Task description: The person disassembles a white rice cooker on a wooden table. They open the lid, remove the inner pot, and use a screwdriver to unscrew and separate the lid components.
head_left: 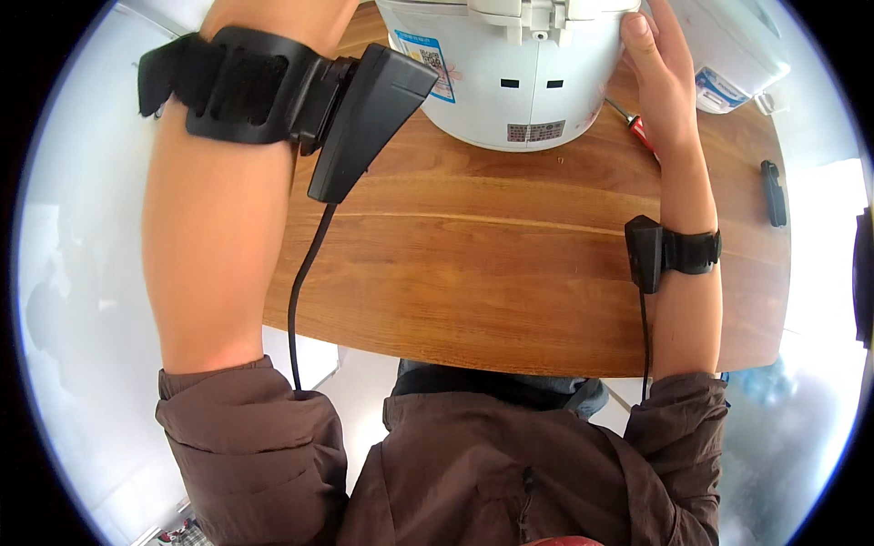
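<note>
A white rounded appliance that looks like a rice cooker (492,105) stands at the far side of the table, cut off by the top edge. Its hinge part (539,14) faces me, and a blue-and-white sticker (428,65) is on its left side. My right hand (663,86) is closed against the cooker's right side, thumb by the upper wall and the other fingers partly hidden. Beyond the top edge, my left hand is out of sight; only the forearm (218,227) shows, left of the cooker. Under my right wrist lies a screwdriver (640,129) with a red handle, partly covered.
The wooden table (473,264) has a curved near edge before my body. A white container (751,55) with a blue label stands at the far right. A small black object (773,193) lies near the right edge. Cabled black devices are strapped to both forearms.
</note>
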### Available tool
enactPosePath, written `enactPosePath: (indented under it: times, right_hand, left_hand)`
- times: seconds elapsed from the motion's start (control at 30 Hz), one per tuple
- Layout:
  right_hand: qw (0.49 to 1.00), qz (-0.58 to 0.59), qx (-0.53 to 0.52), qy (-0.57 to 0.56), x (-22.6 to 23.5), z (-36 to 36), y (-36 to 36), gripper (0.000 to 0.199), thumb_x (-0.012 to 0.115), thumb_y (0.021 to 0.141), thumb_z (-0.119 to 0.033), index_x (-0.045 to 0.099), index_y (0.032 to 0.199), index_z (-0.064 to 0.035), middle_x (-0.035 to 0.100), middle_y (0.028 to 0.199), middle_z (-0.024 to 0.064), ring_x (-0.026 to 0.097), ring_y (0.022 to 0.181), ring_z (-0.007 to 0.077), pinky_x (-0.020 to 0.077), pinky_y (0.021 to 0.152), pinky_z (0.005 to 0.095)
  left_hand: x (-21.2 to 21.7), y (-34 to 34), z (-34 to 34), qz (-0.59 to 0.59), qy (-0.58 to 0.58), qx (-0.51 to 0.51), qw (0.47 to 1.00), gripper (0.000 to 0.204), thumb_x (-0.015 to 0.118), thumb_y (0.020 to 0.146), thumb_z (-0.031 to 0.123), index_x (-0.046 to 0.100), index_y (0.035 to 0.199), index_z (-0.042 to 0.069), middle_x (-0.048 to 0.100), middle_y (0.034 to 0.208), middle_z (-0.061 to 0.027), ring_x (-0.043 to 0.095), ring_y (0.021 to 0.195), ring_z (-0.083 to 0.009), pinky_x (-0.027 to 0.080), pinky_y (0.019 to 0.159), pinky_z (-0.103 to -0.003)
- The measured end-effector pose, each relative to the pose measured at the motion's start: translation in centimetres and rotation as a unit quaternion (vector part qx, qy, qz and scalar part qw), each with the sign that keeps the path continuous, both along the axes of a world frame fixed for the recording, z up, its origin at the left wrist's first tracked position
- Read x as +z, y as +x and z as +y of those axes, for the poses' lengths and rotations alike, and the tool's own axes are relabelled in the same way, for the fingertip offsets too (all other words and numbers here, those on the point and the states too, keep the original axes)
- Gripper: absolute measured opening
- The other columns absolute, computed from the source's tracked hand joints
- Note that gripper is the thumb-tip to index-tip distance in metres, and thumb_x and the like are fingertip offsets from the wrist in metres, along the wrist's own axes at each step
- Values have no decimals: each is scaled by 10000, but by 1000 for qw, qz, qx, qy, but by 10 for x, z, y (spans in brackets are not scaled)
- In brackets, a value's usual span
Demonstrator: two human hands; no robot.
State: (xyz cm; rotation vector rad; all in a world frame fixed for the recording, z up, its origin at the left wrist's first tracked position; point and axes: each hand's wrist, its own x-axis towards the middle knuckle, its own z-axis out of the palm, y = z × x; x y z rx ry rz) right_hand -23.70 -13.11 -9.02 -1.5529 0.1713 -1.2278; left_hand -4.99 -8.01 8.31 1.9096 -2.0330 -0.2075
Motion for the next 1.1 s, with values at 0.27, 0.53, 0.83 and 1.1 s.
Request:
enactPosePath:
  times: [0.27, 0.53, 0.83, 1.1]
  right_hand:
    - [999, 4, -33, 10, -3, 1, -2, 877, 651, 1018, -426, 211, 1607, 53, 464, 1528, 240, 467, 1398, 296, 391, 1148, 406]
    - [998, 23, -54, -28, 8, 13, -5, 917, 661, 1000, -476, 222, 1604, 56, 443, 1550, 244, 451, 1416, 305, 376, 1161, 415]
    - [998, 34, -55, -17, 8, 19, -6, 915, 661, 996, -486, 237, 1599, 57, 432, 1554, 261, 442, 1423, 312, 373, 1162, 417]
    - [996, 37, -70, 43, 16, 27, 3, 937, 664, 990, -499, 225, 1602, 58, 440, 1542, 276, 455, 1415, 330, 391, 1155, 427]
  left_hand:
    - [-3, -7, 8, 17, 11, 3, 1000, 494, 541, 934, 280, 712, 1067, -164, 716, 1063, -320, 729, 840, -413, 605, 667, -466]
    - [-6, -9, 7, 23, -6, 5, 1000, 471, 538, 937, 264, 718, 1052, -156, 715, 1072, -319, 729, 863, -422, 615, 678, -473]
    - [-12, -5, 7, 20, -20, -15, 999, 472, 534, 947, 261, 713, 1053, -163, 711, 1070, -330, 730, 845, -434, 613, 666, -480]
    - [-13, -15, 8, 6, -16, 39, 999, 483, 531, 949, 265, 712, 1059, -169, 711, 1044, -340, 731, 801, -426, 609, 659, -476]
